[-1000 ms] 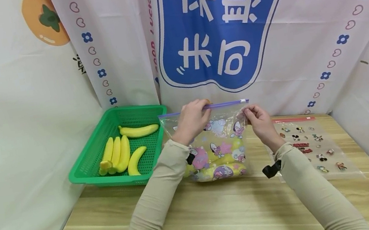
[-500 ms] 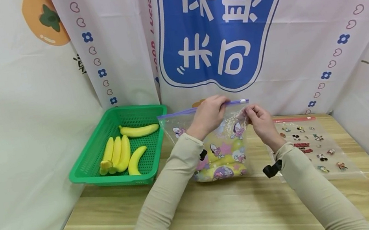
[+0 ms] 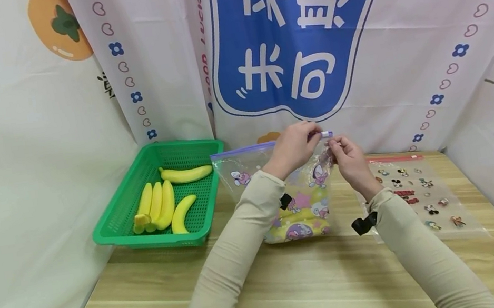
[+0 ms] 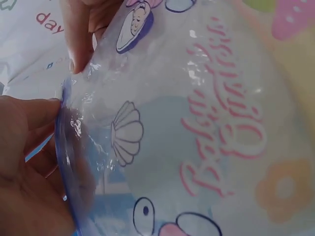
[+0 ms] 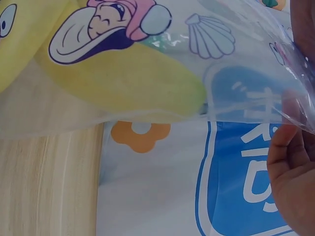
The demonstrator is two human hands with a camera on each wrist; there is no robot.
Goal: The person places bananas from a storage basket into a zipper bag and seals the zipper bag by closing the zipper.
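Observation:
A clear zip bag printed with cartoon figures stands on the table, with yellow bananas inside its lower part. Along its top runs a purple zip strip with a white slider near the right end. My left hand pinches this strip close to the slider; in the left wrist view its thumb and fingers lie on either side of the purple edge. My right hand pinches the bag's upper right edge, just below the strip. The right wrist view shows a banana through the plastic.
At left stands a green basket holding several bananas. A second clear bag with a red zip and small printed figures lies flat at right on the wooden table. A printed curtain hangs behind.
My left hand has slid rightward along the purple zip strip, from its middle to beside the slider. My right hand has stayed nearly in place on the bag's edge.

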